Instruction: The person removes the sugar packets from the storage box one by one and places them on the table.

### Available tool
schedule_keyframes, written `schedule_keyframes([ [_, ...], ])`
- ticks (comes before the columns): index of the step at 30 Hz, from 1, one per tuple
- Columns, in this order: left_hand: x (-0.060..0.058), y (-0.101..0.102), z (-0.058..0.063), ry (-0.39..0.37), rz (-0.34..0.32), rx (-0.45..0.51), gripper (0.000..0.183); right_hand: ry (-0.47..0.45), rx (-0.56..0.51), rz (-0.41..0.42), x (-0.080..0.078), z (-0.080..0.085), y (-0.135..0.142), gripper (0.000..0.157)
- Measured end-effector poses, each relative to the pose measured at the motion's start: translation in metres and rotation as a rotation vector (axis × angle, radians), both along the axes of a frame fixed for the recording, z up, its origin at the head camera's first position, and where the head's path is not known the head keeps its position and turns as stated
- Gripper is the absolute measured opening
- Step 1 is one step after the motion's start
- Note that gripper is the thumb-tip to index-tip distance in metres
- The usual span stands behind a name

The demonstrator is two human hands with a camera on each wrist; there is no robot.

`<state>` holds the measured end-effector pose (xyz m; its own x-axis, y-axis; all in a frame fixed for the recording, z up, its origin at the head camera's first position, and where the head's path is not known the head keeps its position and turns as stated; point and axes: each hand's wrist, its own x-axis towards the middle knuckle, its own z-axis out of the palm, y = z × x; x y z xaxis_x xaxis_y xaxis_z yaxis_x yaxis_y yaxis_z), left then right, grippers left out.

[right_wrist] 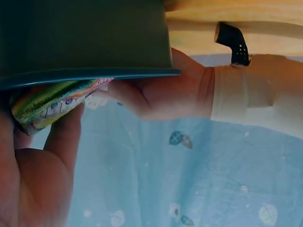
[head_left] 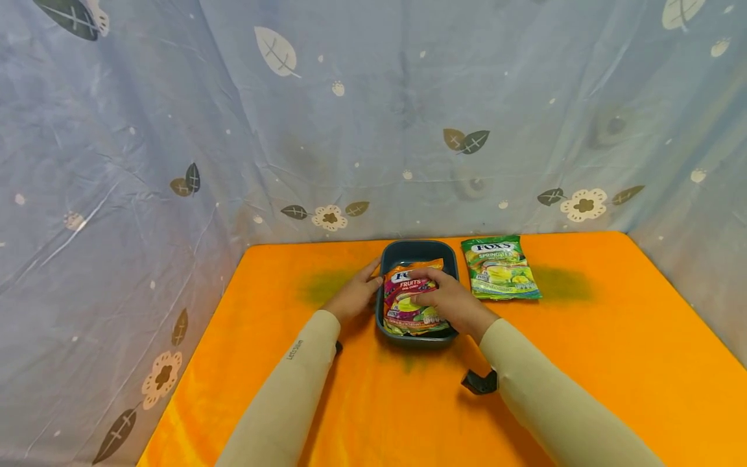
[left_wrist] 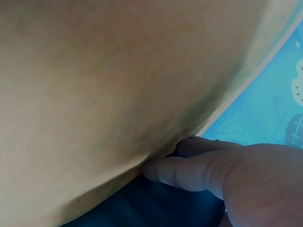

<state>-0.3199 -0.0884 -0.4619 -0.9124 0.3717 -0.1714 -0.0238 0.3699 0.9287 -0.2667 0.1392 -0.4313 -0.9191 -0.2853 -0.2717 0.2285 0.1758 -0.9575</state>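
Near the table's [head_left: 280, 285] far edge, the Fruits packet [head_left: 408, 308] lies in the dark tray [head_left: 417, 249]. My right hand [head_left: 458, 303] is half spread over it; pinching or pressing, I cannot tell. My left hand [head_left: 354, 295], fingers nearly straight, touches the left wall. Risk: I judge uneven pressure could slide the tray or crumple the packet.

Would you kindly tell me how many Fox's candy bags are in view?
2 visible: the Fruits bag in the dark container, under the right hand, and the green Spring Tea bag right of it. Others may hide beneath the first.
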Motion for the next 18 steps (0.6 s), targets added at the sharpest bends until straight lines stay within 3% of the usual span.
schedule_keyframes([
  [4, -0.0003, -0.0010, -0.0002, 0.009, 0.004, -0.029, 0.054, -0.006, 0.016, 0.014, -0.0015, -0.0006, 0.0012, 0.052],
  [11, -0.0012, -0.0012, -0.0006, -0.037, -0.008, 0.021, 0.054, 0.040, 0.058, 0.011, -0.0030, -0.0045, 0.0009, 0.054],
  [18, -0.0013, -0.0014, -0.0003, 0.003, 0.013, -0.052, 0.054, 0.079, 0.054, -0.019, -0.0018, -0.0060, 0.0007, 0.051],
])
